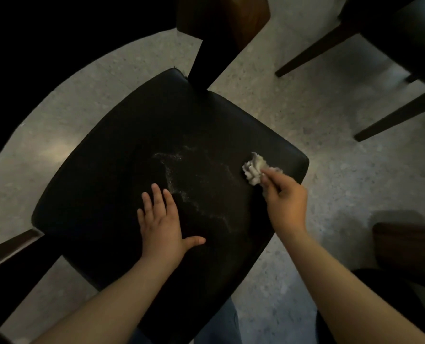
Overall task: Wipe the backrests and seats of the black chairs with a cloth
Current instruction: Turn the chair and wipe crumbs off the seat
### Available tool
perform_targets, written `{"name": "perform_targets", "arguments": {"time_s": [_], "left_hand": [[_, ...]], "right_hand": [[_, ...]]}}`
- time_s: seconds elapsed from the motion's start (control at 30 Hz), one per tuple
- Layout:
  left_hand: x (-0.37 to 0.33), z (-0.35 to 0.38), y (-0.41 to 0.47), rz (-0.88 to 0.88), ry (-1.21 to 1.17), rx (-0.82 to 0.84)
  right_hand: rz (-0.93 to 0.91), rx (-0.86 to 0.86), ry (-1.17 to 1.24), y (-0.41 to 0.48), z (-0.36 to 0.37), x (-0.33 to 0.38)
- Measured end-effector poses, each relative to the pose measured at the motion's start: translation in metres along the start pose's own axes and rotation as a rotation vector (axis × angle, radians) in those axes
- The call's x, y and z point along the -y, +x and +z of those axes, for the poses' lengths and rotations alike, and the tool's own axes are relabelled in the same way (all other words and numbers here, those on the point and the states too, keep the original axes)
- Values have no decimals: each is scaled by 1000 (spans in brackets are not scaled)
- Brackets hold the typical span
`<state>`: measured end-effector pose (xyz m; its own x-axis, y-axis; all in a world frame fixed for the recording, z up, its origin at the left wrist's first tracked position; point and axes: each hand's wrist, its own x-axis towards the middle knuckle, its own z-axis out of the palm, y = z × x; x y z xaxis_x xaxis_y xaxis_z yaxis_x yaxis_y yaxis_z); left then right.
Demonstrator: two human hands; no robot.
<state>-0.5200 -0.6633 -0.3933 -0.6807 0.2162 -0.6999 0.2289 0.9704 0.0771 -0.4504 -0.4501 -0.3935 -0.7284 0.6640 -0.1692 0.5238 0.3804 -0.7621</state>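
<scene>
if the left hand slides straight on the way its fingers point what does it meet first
Likely the pale dust streak on the black seat, just ahead of the left hand.

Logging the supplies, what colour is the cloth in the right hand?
Off-white, pale grey in the folds; the cloth shows best in the head view.

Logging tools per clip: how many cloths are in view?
1: the pale cloth, pinched by the right hand, on the black seat near its right edge. No others show.
</scene>
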Motion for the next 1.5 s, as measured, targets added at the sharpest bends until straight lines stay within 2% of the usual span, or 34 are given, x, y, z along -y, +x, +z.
{"name": "perform_targets", "arguments": {"time_s": [0.07,0.13,0.3,0.47,0.63,0.83,1.03,1.2,1.27,1.37,1.5], "left_hand": [[0,1,0,-6,6,-7],[-1,0,-1,-5,15,-4],[-2,-1,0,-17,47,10],[-3,0,0,-18,57,5],[-5,-1,-1,-29,73,0],[-5,-1,-1,-27,70,11],[-6,-3,-2,-23,81,7],[-7,-1,0,-32,86,10],[-7,-1,0,-34,90,6],[-6,0,0,-32,97,7],[-7,0,0,-39,110,0]], "right_hand": [[-21,27,-27,8,-9,-1],[-17,-18,-40,29,-19,-3],[93,-92,-45,77,-32,-14],[104,-94,24,33,-11,-12],[18,63,10,0,-16,-8],[95,-155,-11,70,-42,-21],[117,-142,60,20,-14,-23],[108,-17,134,-16,-21,-16],[65,-50,102,1,-32,-15],[113,-151,78,40,-39,-21],[146,-139,52,21,-18,-25]]}}
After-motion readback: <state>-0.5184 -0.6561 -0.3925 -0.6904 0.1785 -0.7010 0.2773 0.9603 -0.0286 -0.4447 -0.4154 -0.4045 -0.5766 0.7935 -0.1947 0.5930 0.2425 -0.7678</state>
